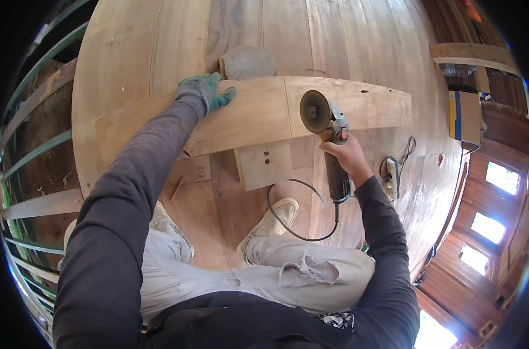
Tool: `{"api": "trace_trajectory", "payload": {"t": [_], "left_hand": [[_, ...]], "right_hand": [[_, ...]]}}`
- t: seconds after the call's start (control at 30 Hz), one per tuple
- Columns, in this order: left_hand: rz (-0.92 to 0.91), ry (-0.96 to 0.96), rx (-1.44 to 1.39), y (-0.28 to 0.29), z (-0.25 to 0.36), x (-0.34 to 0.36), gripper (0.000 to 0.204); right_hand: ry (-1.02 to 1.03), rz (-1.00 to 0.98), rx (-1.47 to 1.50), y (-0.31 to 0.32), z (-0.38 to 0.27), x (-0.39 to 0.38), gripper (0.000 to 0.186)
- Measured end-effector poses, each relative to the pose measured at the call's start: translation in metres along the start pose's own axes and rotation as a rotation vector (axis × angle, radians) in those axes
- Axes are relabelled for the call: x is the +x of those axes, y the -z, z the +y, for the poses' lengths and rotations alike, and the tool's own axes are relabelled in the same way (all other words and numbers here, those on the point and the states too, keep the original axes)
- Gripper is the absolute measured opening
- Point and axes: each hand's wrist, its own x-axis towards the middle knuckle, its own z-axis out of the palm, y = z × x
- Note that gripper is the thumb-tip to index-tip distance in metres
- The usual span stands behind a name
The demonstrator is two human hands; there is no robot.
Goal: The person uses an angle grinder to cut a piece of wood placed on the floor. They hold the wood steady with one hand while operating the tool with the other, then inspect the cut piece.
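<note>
My left hand (203, 93), in a grey-and-green glove, rests on a long pale wooden board (244, 119) near its far edge, fingers apart. My bare right hand (346, 154) is wrapped round the body of an angle grinder (337, 171), held to the right of my left hand. The grinder's disc (314, 113) is over the board's right part, next to a seam; whether it touches cannot be told. Small wood blocks (247, 61) (264, 168) lie beyond and under the board. The grinder's black cord (293, 232) loops below it.
Plank flooring (119, 46) surrounds the board. At left are open framing bars (37, 206) over a dark gap. A power strip with cable (392, 177) lies at right, near a cardboard box (465, 113). A wooden wall (474, 186) with windows is far right. My shoes (270, 227) stand below.
</note>
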Motion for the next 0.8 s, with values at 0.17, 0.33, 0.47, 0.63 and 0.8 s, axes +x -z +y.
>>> {"api": "trace_trajectory", "payload": {"t": [0.17,0.33,0.47,0.63,0.8], "left_hand": [[0.077,-0.094,0.054,-0.010,0.004,0.010,0.073],[0.163,-0.080,0.007,-0.016,0.006,0.017,0.058],[0.088,-0.057,-0.024,-0.013,0.007,0.019,0.062],[0.099,-0.039,-0.050,-0.011,0.010,0.017,0.072],[0.036,-0.027,-0.027,-0.008,0.011,0.020,0.077]], "right_hand": [[-0.064,-0.003,-0.034,-0.007,0.021,-0.011,0.035],[-0.084,-0.006,0.034,-0.015,0.036,-0.012,0.036],[-0.121,-0.023,0.021,-0.019,0.045,-0.011,0.038],[-0.135,-0.006,0.048,-0.020,0.052,-0.008,0.040],[-0.137,-0.035,0.053,-0.020,0.055,-0.008,0.041]]}}
